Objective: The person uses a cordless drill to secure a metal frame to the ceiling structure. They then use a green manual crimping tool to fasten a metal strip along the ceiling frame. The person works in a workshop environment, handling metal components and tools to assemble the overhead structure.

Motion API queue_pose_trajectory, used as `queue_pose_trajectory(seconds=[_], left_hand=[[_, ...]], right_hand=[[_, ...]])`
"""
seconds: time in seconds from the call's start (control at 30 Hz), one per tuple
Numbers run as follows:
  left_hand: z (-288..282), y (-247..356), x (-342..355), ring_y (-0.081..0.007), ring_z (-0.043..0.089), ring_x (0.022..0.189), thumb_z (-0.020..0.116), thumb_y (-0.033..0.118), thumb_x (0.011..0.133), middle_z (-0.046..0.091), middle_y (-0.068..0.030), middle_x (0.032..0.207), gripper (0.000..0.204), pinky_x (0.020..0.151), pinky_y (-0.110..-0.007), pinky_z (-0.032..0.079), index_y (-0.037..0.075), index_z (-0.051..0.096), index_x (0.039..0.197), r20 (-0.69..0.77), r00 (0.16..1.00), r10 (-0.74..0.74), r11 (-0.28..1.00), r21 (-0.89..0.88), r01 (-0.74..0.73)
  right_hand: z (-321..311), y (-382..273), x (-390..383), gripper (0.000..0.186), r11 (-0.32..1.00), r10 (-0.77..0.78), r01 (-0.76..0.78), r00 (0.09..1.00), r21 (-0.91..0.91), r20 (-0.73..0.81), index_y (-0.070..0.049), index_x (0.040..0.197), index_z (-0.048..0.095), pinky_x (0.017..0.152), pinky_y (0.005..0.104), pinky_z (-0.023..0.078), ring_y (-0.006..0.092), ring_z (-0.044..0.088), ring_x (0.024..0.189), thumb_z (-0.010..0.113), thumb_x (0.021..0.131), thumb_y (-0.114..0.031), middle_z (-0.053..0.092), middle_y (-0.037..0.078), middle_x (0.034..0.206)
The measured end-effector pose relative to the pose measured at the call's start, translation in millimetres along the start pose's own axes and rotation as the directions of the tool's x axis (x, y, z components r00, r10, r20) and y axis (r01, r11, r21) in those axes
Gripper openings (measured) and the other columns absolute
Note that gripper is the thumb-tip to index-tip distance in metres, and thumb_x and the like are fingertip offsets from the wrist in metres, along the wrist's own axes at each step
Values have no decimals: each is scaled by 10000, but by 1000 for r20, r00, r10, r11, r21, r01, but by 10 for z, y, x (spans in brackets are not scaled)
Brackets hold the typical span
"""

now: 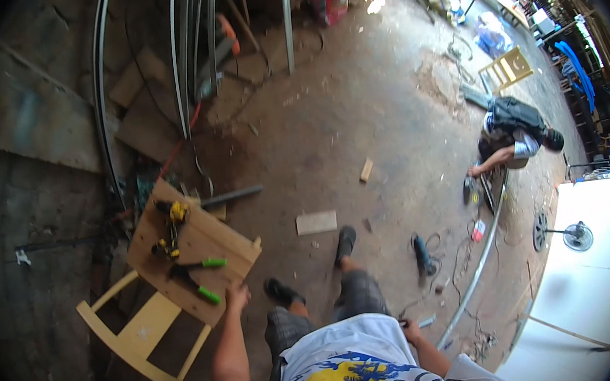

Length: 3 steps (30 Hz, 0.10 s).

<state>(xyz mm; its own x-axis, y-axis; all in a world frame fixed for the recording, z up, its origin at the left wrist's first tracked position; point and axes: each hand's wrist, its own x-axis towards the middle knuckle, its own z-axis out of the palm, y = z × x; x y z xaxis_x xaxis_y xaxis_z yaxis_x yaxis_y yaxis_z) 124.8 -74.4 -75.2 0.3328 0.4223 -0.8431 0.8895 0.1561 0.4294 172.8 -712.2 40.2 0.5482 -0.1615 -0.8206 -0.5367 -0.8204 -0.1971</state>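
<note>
- We see the left hand (237, 296) stretched out to the near edge of a wooden board (200, 250), fingers touching or curled over that edge; at this size we cannot tell whether it truly grips or only rests there.
- The wooden board lies tilted across a yellow wooden chair (138, 334), whose seat and curved legs stick out from beneath the board's near-left side.
- On the board, green-handled pliers (197, 285) lie closest to the left hand, just beyond its fingertips, with a second green-handled tool (205, 263) a little farther along the board.
- A yellow-and-black tool (173, 212) sits at the board's far end, and another small yellow-and-black piece (164, 248) lies toward the board's left edge.
- The right hand (409, 326) hangs low beside the person's hip, well away from the board on its right; it seems closed around a small dark, thin object (424, 321), but what that is stays too small for us to tell.
- An angle grinder (422, 254) lies on the concrete floor (355, 103), right of the board and beyond the right hand.
- A flat light plank (316, 223) rests on the floor just right of the board's far corner.
- Far to the right of the board, another person (511, 139) crouches over a long curved metal rail (477, 269).
- Long metal bars (190, 54) lean upright beyond the board's far end.
</note>
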Motion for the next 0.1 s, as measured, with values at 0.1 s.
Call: queue_pose_trajectory(seconds=[0.1], left_hand=[[384, 871, 519, -207, 618, 958, 656, 313, 820, 663, -160, 1097, 467, 833, -311, 464, 136, 560, 1241, -89, 959, 269, 809, 561, -174]], right_hand=[[-421, -653, 402, 539, 1000, 4, -4, 992, -1, 125, -43, 1220, 651, 850, 391, 546, 301, 695, 965, 751, 781, -339, 710, 245, 977]])
